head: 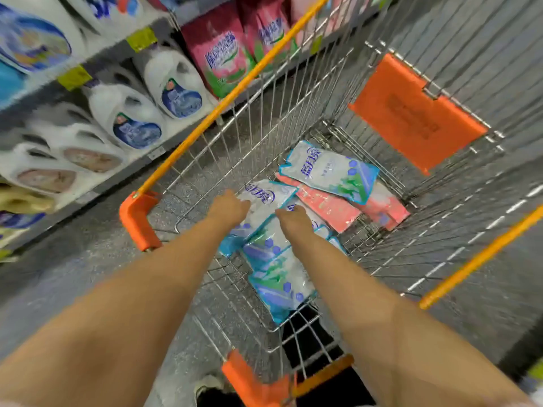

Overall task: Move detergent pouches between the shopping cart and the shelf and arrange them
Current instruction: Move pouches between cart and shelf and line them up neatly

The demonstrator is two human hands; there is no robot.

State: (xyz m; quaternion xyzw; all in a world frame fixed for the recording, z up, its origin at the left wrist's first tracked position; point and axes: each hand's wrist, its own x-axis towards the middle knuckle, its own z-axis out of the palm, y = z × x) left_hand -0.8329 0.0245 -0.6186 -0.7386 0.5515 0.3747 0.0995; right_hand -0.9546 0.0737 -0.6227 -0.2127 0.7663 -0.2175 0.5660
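Both my arms reach down into the wire shopping cart (293, 92). My left hand (228, 207) grips the top edge of a white-and-blue detergent pouch (266, 198) lying on the cart floor. My right hand (293, 220) is curled on a second white-and-blue pouch (274, 248) just beside it; its fingertips are hidden. A third such pouch (279, 289) lies nearer me. Further in, another white-and-blue pouch (329, 171) rests on top of two pink pouches (326, 205).
The shelf (164, 24) on the left holds white detergent bottles (173, 83) and upright pink pouches (219, 57). Orange rails (244, 80) rim the cart; an orange flap (411, 113) hangs on its far wall. Grey floor surrounds it.
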